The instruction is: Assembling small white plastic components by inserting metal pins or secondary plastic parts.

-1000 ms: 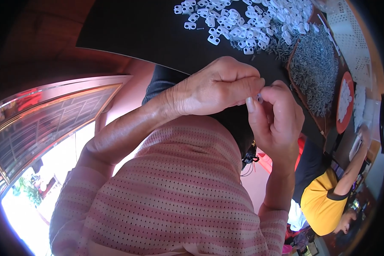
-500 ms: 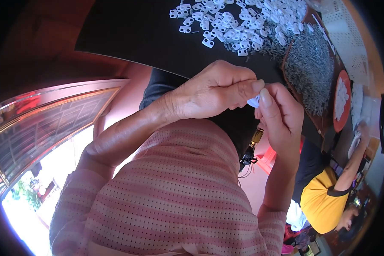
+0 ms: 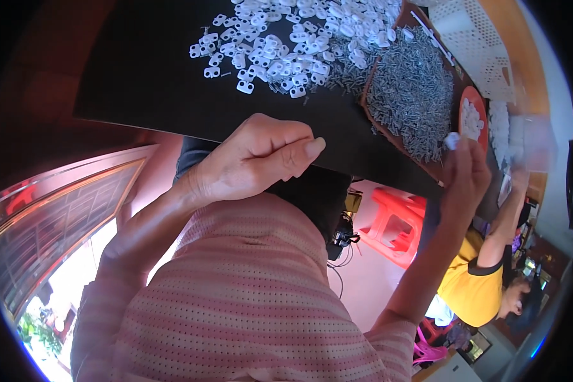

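Observation:
My left hand [image 3: 258, 158] is curled closed in front of my body, just below the table's near edge. The thumb presses on the bent fingers, and whatever they hold, if anything, is hidden. My right hand [image 3: 467, 170] is stretched out to the right and pinches a small white plastic piece [image 3: 452, 141] between its fingertips. That piece is slightly blurred, close to an orange-red plate [image 3: 481, 100] with white pieces on it. Beside the hand lies a large heap of grey metal screws [image 3: 410, 95]. A pile of white two-hole plastic pieces [image 3: 274, 57] spreads over the dark table [image 3: 153, 95].
A white perforated basket [image 3: 474, 48] stands beyond the screws. At right, a person in a yellow top [image 3: 470, 286] reaches an arm toward the table. A red plastic stool [image 3: 395, 223] is below the table. Several screws are scattered near the white pile.
My hands were together at the white piece. Now they are apart: my right hand has carried the piece right toward the plate, while my left stays closed. The view has shifted rightward.

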